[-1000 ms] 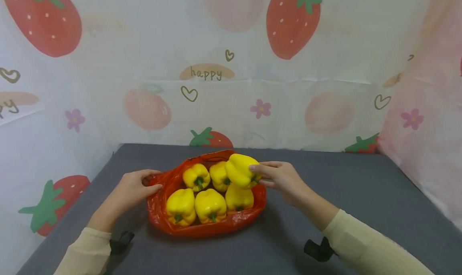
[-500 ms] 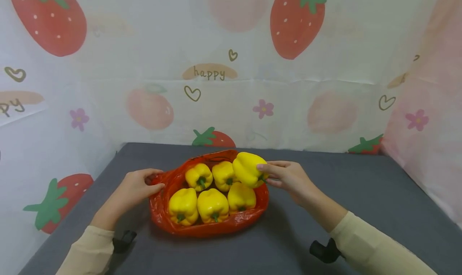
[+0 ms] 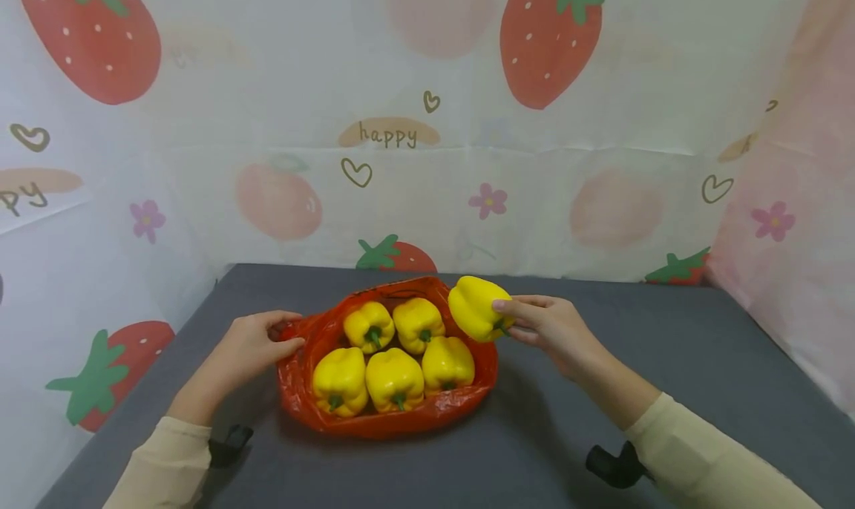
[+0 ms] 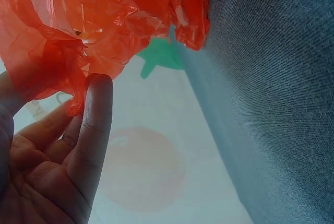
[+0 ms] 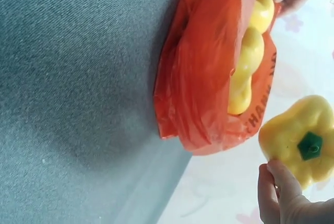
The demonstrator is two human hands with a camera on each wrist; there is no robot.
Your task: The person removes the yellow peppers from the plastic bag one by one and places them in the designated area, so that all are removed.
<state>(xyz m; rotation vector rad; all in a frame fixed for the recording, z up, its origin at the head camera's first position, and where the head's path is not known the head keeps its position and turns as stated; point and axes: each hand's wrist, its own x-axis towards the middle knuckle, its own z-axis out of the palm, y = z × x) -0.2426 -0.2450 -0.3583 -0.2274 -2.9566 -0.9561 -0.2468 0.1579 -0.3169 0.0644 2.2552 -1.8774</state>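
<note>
A red plastic bag (image 3: 401, 424) lies on the grey table with its mouth spread wide. Inside it sit several yellow bell peppers (image 3: 394, 379) with green stems. My left hand (image 3: 250, 353) pinches the bag's left edge between thumb and fingers; the left wrist view shows the crumpled plastic (image 4: 73, 72) between them. My right hand (image 3: 554, 331) grips another yellow bell pepper (image 3: 477, 307), raised at the bag's back right rim. In the right wrist view this bell pepper (image 5: 297, 130) shows its green stem (image 5: 310, 145), apart from the bag (image 5: 203, 78).
The grey table (image 3: 668, 360) reaches back to a pale backdrop (image 3: 401, 219) printed with strawberries, hearts and flowers. A black wrist device (image 3: 614, 464) sits at the right sleeve and a similar black device (image 3: 230, 444) at the left.
My right hand has moved the bell pepper to the right and slightly up, from over the peppers in the bag to beside its rim. The left hand keeps its pinch on the bag.
</note>
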